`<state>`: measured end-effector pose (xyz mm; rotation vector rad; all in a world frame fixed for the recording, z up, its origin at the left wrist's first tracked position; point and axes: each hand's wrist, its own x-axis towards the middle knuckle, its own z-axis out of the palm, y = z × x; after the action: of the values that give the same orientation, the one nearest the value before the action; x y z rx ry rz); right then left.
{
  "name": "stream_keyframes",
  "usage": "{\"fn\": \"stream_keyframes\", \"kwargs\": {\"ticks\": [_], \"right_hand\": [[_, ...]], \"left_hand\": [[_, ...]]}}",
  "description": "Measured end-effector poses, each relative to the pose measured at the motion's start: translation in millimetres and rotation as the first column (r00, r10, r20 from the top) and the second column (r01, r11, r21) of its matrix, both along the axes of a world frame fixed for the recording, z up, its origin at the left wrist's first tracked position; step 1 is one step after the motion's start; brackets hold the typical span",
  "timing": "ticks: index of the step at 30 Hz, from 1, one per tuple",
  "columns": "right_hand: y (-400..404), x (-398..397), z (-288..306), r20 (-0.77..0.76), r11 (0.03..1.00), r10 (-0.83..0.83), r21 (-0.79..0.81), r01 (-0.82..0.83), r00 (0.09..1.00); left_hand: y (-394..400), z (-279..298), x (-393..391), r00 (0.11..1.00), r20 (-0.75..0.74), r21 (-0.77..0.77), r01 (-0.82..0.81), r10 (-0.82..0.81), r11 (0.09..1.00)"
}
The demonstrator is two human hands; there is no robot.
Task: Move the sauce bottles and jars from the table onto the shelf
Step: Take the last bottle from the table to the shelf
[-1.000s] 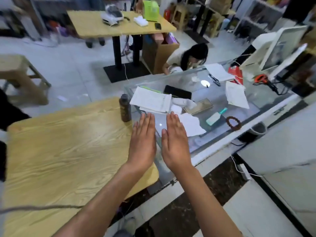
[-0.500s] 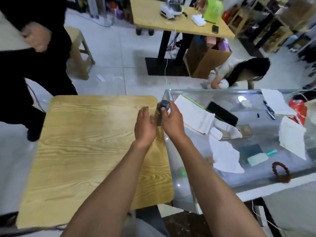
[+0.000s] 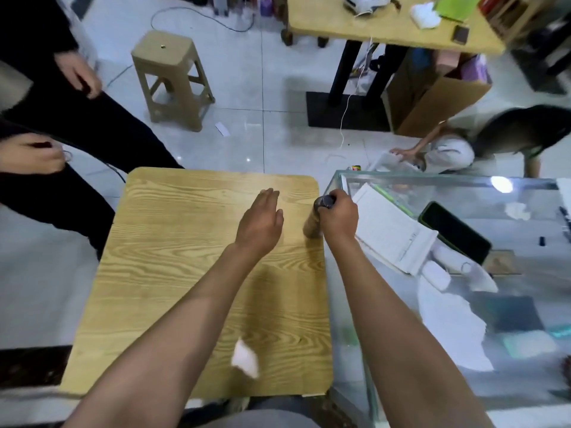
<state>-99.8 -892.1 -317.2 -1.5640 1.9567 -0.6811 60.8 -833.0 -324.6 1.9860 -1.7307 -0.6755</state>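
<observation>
A dark brown sauce bottle [image 3: 312, 223] with a dark cap stands near the right edge of the light wooden table [image 3: 173, 273]. My right hand [image 3: 338, 217] is wrapped around its upper part, just below the cap. My left hand [image 3: 261, 223] hovers flat over the tabletop to the left of the bottle, fingers together and extended, holding nothing. No shelf is in view.
A glass display counter [image 3: 463, 186] adjoins the table on the right, carrying a notebook [image 3: 386, 230], a black phone [image 3: 454, 231] and papers. A white scrap [image 3: 245, 359] lies on the table. A person in black [image 3: 77, 125] stands left; another person [image 3: 494, 140] crouches beyond. A stool [image 3: 170, 75] stands behind.
My right hand has closed around the bottle, and my left hand has drawn away to the left. The view has tilted down and swung left over the table.
</observation>
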Motion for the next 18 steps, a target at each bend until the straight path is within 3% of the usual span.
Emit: {"fn": "stream_keyframes", "kwargs": {"ticks": [4,9,18], "right_hand": [[11.6,-4.6,0.7,0.011,0.999,0.034,0.013,-0.034,0.999],[66.3,-20.5,11.0,0.192,0.997,0.066,-0.038,-0.06,0.979],[188.0,-38.5,79.5,0.382,0.962,-0.151,-0.158,0.225,0.912]], "left_hand": [[13.7,-4.6,-3.9,0.999,-0.047,0.009,0.02,-0.019,1.0],[44.0,-5.2,-5.7,0.995,-0.087,0.01,0.041,-0.04,0.999],[130.2,17.9,-34.0,0.947,-0.28,-0.104,0.131,-0.155,0.986]]}}
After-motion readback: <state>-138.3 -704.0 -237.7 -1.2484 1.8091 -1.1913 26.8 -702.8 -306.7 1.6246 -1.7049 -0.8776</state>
